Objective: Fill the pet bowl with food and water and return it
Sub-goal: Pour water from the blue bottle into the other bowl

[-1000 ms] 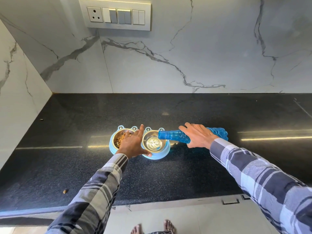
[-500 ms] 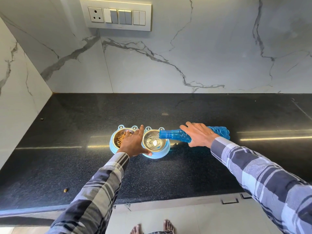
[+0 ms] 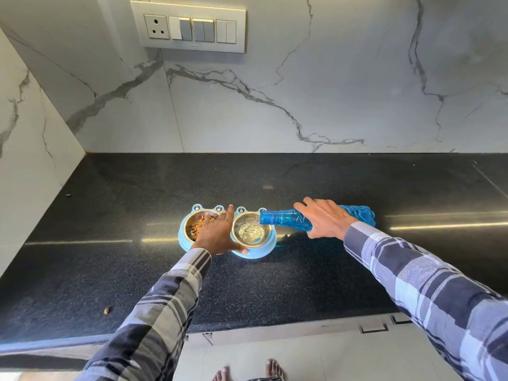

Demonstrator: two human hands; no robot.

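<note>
A light blue double pet bowl [image 3: 264, 250] sits on the black counter [image 3: 302, 284]. Brown kibble [image 3: 198, 225] lies in its left steel cup, and water [image 3: 251, 231] ripples in the right cup. My left hand [image 3: 217, 236] rests flat over the middle of the bowl, between the two cups, pressing it down. In my right hand [image 3: 324, 218] a blue plastic bottle [image 3: 283, 218] lies nearly level. Its mouth is over the right cup and water streams out of it.
One stray kibble piece [image 3: 106, 310] lies near the counter's front left edge, and a small dark speck [image 3: 67, 195] sits by the left wall. A switch panel [image 3: 189, 27] is on the marble back wall. Below the counter edge are cabinet fronts and bare feet [image 3: 247, 373].
The water in the right cup has risen and stirs more. The bottle has stayed tipped over that cup, and both hands have hardly moved.
</note>
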